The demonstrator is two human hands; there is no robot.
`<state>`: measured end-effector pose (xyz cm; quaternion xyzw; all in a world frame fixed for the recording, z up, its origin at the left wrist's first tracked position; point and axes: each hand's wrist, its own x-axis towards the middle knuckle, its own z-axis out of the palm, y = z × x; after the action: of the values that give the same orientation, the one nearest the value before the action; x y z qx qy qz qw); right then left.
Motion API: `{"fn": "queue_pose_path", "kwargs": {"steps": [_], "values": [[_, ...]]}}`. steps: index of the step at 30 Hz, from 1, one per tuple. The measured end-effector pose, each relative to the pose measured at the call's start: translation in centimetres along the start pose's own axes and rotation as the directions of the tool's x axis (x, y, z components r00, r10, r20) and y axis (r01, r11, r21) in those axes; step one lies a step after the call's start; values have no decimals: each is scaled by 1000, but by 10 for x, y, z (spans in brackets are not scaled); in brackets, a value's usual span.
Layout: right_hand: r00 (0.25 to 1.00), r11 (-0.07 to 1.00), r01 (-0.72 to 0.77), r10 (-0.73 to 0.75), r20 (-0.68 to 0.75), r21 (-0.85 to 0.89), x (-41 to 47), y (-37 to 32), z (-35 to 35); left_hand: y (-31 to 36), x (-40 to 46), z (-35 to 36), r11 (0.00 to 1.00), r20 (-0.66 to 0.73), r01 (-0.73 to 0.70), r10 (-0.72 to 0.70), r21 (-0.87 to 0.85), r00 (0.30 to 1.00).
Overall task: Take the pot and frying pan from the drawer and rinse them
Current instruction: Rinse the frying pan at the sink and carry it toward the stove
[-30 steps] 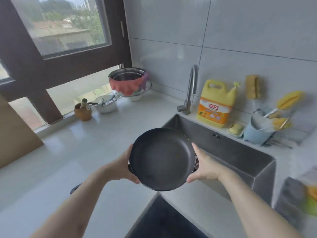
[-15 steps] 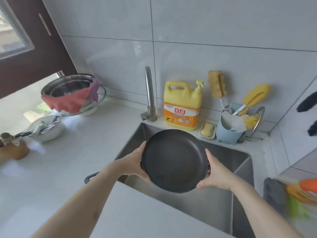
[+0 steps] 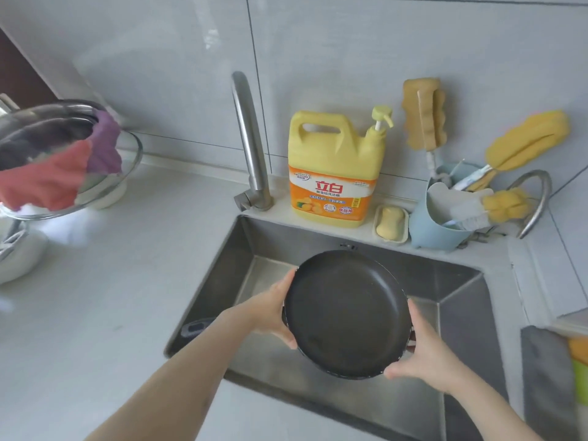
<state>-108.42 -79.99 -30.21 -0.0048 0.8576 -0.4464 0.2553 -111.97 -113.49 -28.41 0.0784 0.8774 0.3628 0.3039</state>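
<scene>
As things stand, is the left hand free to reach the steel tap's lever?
Probably not yet. The left hand grips the rim of the black round frying pan over the steel sink, as does the right hand. Nothing stands between it and the curved steel tap.

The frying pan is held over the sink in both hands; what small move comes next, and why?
Probably lower the frying pan into the sink, so a hand is free for the tap. The left hand and right hand both grip its rim above the basin, and no water runs from the tap.
</scene>
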Motion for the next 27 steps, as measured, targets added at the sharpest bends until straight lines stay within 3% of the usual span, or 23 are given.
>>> {"fn": "queue_pose_path", "kwargs": {"steps": [9,17,27], "values": [[997,997,-74,74,-12,38,35,65,19,-31,49,49,986,38,149,-152,71,988],[1000,999,-16,16,-6,-38,86,101,62,-83,68,67,962,36,267,-269,49,962],[986,992,-110,117,121,-62,122,119,92,-126,80,85,926,30,376,-375,-27,926]]}}
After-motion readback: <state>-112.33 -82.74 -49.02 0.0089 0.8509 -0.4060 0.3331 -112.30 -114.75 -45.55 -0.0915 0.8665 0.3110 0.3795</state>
